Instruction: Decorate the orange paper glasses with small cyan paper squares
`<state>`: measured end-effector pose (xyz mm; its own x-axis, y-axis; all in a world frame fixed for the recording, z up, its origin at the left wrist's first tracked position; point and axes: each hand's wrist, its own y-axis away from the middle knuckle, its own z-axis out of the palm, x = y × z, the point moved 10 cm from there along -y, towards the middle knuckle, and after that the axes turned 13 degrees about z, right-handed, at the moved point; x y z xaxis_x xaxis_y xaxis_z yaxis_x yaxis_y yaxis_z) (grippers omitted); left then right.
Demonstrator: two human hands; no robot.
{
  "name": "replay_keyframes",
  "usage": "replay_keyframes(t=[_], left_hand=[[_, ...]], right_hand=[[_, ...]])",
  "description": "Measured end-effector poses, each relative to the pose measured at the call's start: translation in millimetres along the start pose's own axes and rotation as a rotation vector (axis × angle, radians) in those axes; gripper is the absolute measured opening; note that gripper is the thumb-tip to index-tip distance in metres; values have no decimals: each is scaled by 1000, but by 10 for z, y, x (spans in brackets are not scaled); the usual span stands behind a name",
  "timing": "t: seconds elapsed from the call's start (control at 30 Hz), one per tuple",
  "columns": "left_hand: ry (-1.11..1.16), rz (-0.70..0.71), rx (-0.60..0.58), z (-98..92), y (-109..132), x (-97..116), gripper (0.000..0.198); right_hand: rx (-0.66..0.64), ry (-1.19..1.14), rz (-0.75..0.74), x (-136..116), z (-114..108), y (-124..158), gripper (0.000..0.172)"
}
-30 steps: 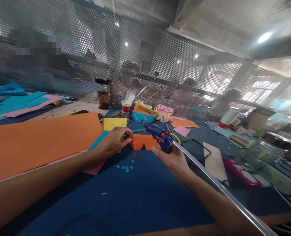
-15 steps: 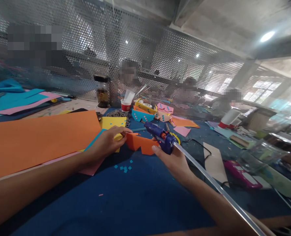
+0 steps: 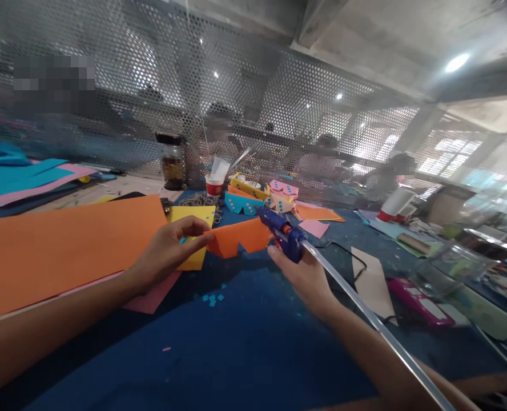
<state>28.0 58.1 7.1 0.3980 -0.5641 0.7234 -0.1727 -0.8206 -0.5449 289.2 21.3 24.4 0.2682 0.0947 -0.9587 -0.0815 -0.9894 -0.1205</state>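
Note:
My left hand (image 3: 168, 248) pinches the left end of an orange paper cut-out (image 3: 236, 237) with a zigzag lower edge and holds it above the blue table (image 3: 245, 342). My right hand (image 3: 302, 274) grips a blue hot glue gun (image 3: 281, 231), its nozzle close to the cut-out's right end. A long clear glue stick (image 3: 365, 319) sticks out of the gun's back toward me. Several tiny blue paper squares (image 3: 210, 298) lie on the table under the cut-out.
A large orange sheet (image 3: 65, 245) lies left, over pink and yellow sheets (image 3: 193, 228). Finished paper crowns (image 3: 253, 200), a red cup (image 3: 214, 185) and a jar (image 3: 170, 165) stand by a perforated metal screen; people sit behind it. A pink tool (image 3: 416, 299) and clear container (image 3: 450, 268) sit right.
My left hand has lifted the orange cut-out off the table and swung it up. The glue gun has risen with it and stays near its right end.

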Motion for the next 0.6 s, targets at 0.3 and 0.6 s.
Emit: replay_keyframes(t=[0.3, 0.6], left_hand=[[230, -120, 5, 70, 88, 36, 31], [322, -239, 77, -45, 89, -96, 28]], right_hand=[[-33, -41, 27, 41, 12, 33, 38], [-87, 44, -22, -57, 107, 103, 31]])
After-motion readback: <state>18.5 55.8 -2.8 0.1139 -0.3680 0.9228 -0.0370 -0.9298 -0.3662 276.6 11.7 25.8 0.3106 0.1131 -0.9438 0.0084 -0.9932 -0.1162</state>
